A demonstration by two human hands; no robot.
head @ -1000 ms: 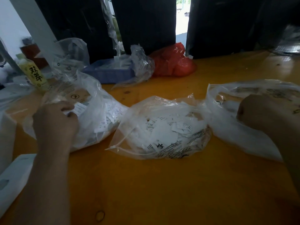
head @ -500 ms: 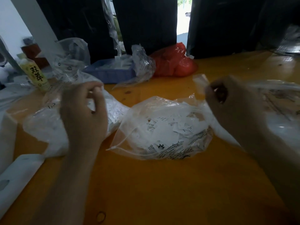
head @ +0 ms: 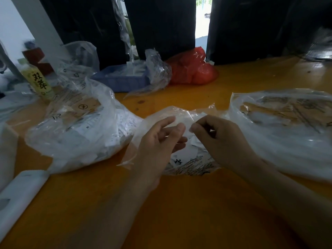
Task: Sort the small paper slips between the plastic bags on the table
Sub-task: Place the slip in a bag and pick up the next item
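Reaching in from the lower edge, both forearms converge over the middle clear plastic bag of white paper slips [head: 186, 159] on the orange wooden table [head: 179, 212]. The left hand [head: 159, 141] hangs with fingers loosely spread, holding nothing evident. The right hand [head: 215, 139] curls, thumb meeting forefinger; whether it pinches a slip cannot be told. The bag's long axis runs left to right, between the left slip-filled clear bag [head: 75, 126] and the right clear bag [head: 287, 130].

Three bags are sitting in a row on the table [head: 179, 212]: left bag [head: 75, 133], middle bag [head: 188, 164], right bag [head: 287, 141]. Both hands, left [head: 158, 141] and right [head: 221, 139], are meeting over the middle bag. A tray [head: 122, 79] is lying behind.
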